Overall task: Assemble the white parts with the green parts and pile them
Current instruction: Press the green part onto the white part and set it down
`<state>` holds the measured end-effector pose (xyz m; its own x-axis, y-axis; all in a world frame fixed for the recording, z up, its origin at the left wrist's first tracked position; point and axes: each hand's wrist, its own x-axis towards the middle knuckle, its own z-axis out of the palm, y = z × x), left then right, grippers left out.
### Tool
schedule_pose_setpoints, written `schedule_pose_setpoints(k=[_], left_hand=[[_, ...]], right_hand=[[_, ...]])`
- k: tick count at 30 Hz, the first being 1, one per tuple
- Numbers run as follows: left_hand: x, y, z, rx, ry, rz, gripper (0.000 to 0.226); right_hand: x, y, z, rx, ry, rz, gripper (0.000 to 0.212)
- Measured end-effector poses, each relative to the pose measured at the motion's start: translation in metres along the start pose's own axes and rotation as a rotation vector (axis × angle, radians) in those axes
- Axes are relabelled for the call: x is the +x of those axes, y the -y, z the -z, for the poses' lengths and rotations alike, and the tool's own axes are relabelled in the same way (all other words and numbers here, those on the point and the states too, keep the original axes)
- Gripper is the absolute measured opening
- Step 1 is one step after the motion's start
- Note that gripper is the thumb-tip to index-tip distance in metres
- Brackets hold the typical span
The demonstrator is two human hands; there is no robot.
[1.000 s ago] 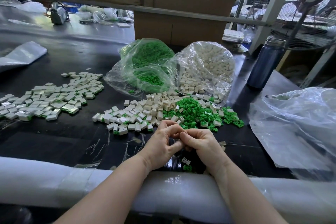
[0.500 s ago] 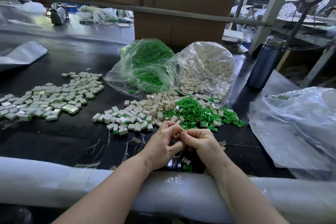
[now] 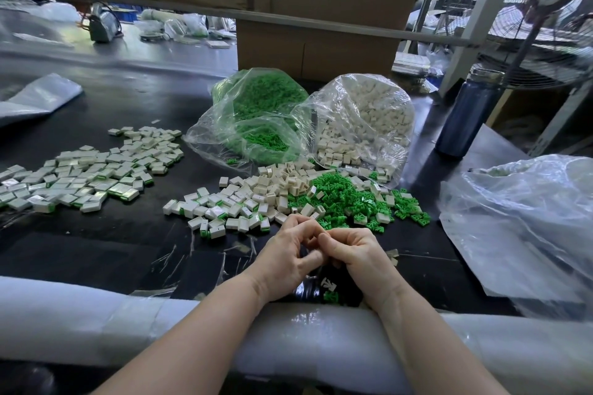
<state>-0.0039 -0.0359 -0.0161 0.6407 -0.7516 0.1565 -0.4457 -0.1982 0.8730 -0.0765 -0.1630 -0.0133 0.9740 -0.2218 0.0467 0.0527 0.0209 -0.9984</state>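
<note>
1. At the far left of the black worktable [image 3: 106,240], the pile of finished white-and-green pieces [image 3: 86,176] lies well apart from our hands; a second, smaller run of assembled pieces [image 3: 221,212] sits nearer the middle
2. Our left hand [image 3: 285,261] and right hand [image 3: 356,253] meet just above the padded table edge [image 3: 160,321], fingers curled and fingertips pressed together; we cannot tell what part sits between them, since the fingers hide it
3. We judge the fit is in hand: line the green insert square to the white shell, then squeeze evenly
4. Just beyond the hands, loose white parts [image 3: 282,183] touch loose green parts [image 3: 349,199]; behind them stand the bag of green parts [image 3: 260,115] and the bag of white parts [image 3: 362,119]
5. To the right stand a blue bottle [image 3: 465,119], crumpled plastic sheeting [image 3: 519,221] and a floor fan [image 3: 545,26]; cardboard boxes [image 3: 321,9] rise behind
</note>
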Motion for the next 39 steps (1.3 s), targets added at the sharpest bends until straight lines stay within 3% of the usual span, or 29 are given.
schedule_pose_setpoints(k=[15, 22, 24, 27, 34, 39], left_hand=[[-0.001, -0.0032, 0.0006, 0.041, 0.004, 0.024, 0.022], [-0.0013, -0.0045, 0.0009, -0.046, -0.031, -0.006, 0.01], [-0.0013, -0.0059, 0.0019, -0.086, -0.071, -0.008, 0.009], [-0.0004, -0.0052, 0.0025, -0.072, -0.137, 0.015, 0.009], [0.0003, -0.0048, 0.0002, -0.032, -0.14, 0.052, 0.012], [-0.0001, -0.0053, 0.0003, -0.007, -0.15, 0.054, 0.014]], right_hand=[[-0.0006, 0.0018, -0.0018, 0.039, -0.022, -0.028, 0.025], [0.0003, 0.0006, -0.0032, -0.039, -0.024, 0.002, 0.025], [0.0006, 0.0008, -0.0043, -0.048, -0.061, 0.027, 0.027], [0.0022, -0.0004, -0.0017, -0.056, -0.183, 0.051, 0.011], [0.0017, -0.0022, -0.0001, -0.288, -0.245, 0.113, 0.017], [0.0036, -0.0049, -0.0004, -0.402, -0.242, 0.095, 0.01]])
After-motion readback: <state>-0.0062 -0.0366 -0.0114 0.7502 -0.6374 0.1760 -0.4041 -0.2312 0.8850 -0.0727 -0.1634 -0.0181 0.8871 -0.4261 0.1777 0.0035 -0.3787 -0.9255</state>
